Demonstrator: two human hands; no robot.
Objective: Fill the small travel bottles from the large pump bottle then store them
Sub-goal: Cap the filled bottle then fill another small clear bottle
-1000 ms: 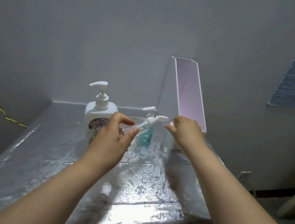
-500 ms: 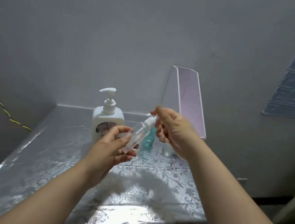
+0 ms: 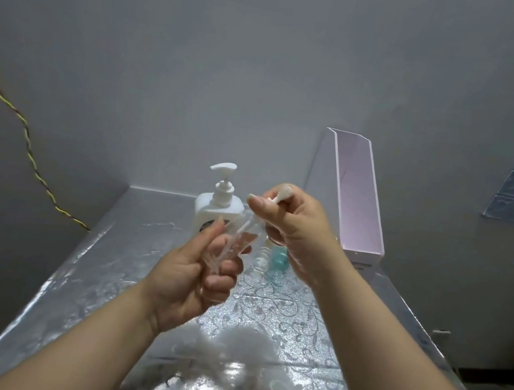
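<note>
My left hand [image 3: 194, 275] grips a small clear travel bottle [image 3: 244, 237], tilted up to the right above the table. My right hand [image 3: 294, 225] pinches the bottle's white pump cap [image 3: 282, 195], lifted off the neck, with its thin dip tube [image 3: 236, 241] still running down into the bottle. The large white pump bottle [image 3: 218, 204] stands upright just behind my left hand. A small teal travel bottle [image 3: 279, 260] stands on the table under my right hand, partly hidden. Beside it is something clear that I cannot make out.
A pink open-topped storage box [image 3: 358, 205] stands at the back right against the wall. The table [image 3: 281, 317] is covered in shiny patterned foil and ends at a front edge near me. A yellow cord [image 3: 29, 146] hangs along the left wall.
My right hand closed on the clear bottle's pump cap and pulled it up out of the neck. My left hand brought the bottle closer and lower. The camera view tilted.
</note>
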